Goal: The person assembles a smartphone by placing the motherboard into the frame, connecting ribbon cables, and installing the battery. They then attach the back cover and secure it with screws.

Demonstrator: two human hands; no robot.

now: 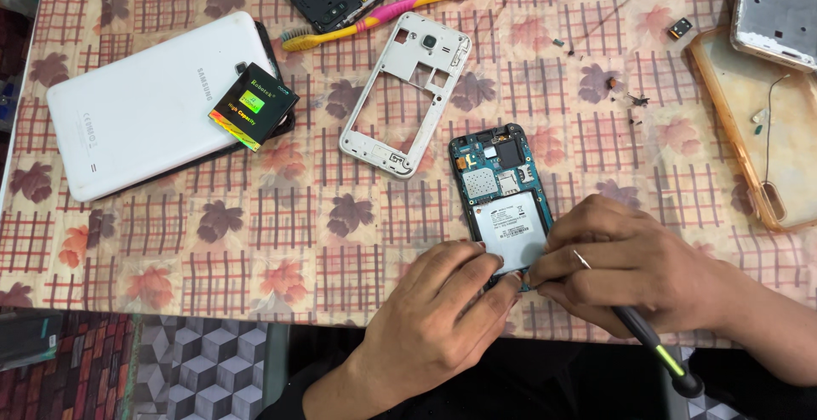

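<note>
Surface: tablecloth with a leaf and red grid print under my hands; below its near edge, floor tiles in a cube pattern.
Phone: opened phone lies flat, back cover off, circuit board showing at the far end, white battery nearer me.
Axis: its long side runs away from me, tilted a little leftward; the near end is hidden beneath my fingers.
Left hand: my left hand curls in, fingertips pressing the phone's near left corner.
Right hand: my right hand is closed round a black screwdriver, its tip down at the phone's near edge, handle pointing back toward me.
Beyond my hands: white phone frame, yellow-pink toothbrush.
Far left: white tablet with a small dark box on it.
</note>
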